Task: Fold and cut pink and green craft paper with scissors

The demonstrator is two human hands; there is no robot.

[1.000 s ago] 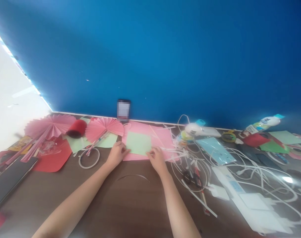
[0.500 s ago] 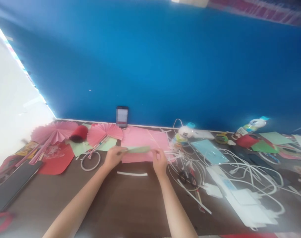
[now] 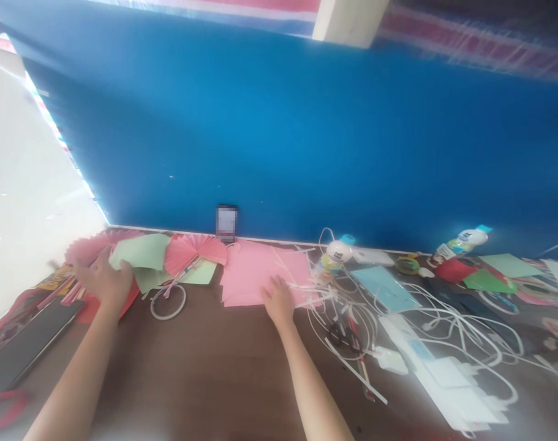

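My left hand is at the left with its fingers apart, at the edge of a light green paper sheet. That sheet lies over the folded pink fan and other papers; whether the fingertips still touch it is hard to tell. My right hand rests with fingers stretched out on the lower right part of the pink paper. A second pleated pink fan lies between the green sheet and the pink paper.
A white ring lies left of centre. To the right are a bottle, black-handled scissors, tangled white cables and a power strip. A phone-like device leans on the blue wall.
The green sheet moved from between both hands to the left, over the fan and red roll. My right hand came down onto the pink paper. The white strip in front is gone.
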